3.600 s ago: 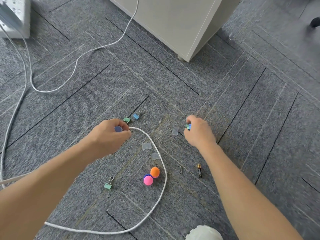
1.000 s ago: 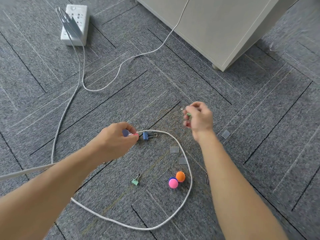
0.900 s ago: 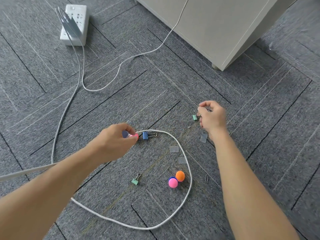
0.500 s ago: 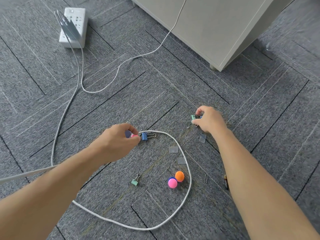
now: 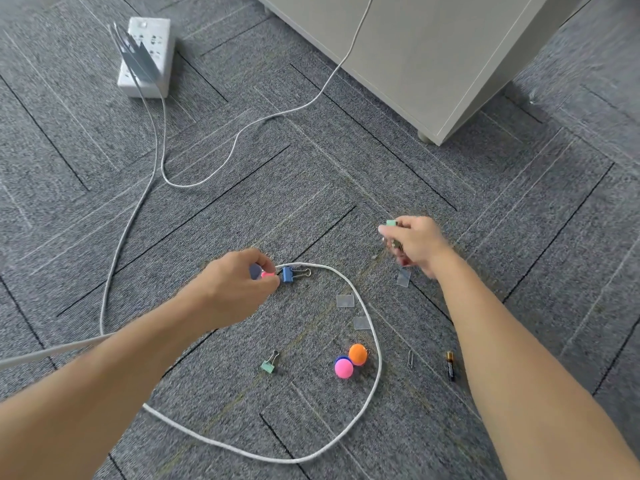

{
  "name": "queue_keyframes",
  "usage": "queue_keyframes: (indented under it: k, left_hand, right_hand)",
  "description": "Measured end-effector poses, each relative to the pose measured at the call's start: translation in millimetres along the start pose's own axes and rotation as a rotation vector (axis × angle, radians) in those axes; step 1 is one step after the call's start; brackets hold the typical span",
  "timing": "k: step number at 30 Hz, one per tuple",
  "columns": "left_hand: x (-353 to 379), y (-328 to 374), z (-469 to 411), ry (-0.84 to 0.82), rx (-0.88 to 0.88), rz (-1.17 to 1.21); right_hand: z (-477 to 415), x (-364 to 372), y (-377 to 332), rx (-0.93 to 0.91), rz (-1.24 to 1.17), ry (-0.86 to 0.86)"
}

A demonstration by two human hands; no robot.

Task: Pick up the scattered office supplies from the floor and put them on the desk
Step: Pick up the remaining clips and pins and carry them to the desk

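My left hand (image 5: 235, 289) is curled around small blue and pink supplies (image 5: 261, 273), its fingertips right beside a blue binder clip (image 5: 288, 274) on the carpet. My right hand (image 5: 417, 242) pinches a green binder clip (image 5: 391, 223) just above the floor and holds other small pieces in its curled fingers. Still on the carpet are a green binder clip (image 5: 268, 365), pink (image 5: 343, 368) and orange (image 5: 357, 354) balls with a blue one tucked behind, a paper clip (image 5: 410, 358), a battery (image 5: 450, 366) and three clear plastic tabs (image 5: 345, 301).
A thick white cable (image 5: 375, 344) loops around the supplies and runs off to the left. A thinner cord (image 5: 239, 140) leads from the white power strip (image 5: 145, 57) at the far left up the grey desk cabinet (image 5: 433, 53) at the far right.
My right hand has closed on the green binder clip and raised it slightly off the carpet. My left hand has stayed by the blue binder clip.
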State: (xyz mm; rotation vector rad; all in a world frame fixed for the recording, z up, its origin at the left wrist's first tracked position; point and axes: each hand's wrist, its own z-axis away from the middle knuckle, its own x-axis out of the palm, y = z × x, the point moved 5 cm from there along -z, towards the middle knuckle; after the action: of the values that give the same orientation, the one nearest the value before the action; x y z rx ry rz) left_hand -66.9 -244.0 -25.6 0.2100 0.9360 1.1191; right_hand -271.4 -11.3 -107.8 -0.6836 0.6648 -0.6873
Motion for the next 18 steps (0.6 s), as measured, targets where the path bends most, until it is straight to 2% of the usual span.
queue_keyframes:
  k: [2, 4, 11, 14, 18]
  left_hand:
    - [1, 2, 0, -0.006, -0.001, 0.021]
    - [3, 5, -1, -0.022, -0.013, 0.058]
    - [0, 65, 9, -0.122, -0.047, 0.188]
    - [-9, 108, 46, -0.166, -0.083, 0.32]
    - [-51, 190, 133, -0.145, -0.198, 0.55]
  right_hand:
    - [24, 14, -3, -0.001, -0.704, -0.141]
    - [51, 25, -12, -0.017, -1.032, -0.22]
    - [147, 13, -74, 0.007, -1.287, -0.24]
    - [206, -22, -120, 0.026, -1.327, -0.267]
    - [298, -80, -204, 0.061, -1.341, -0.216]
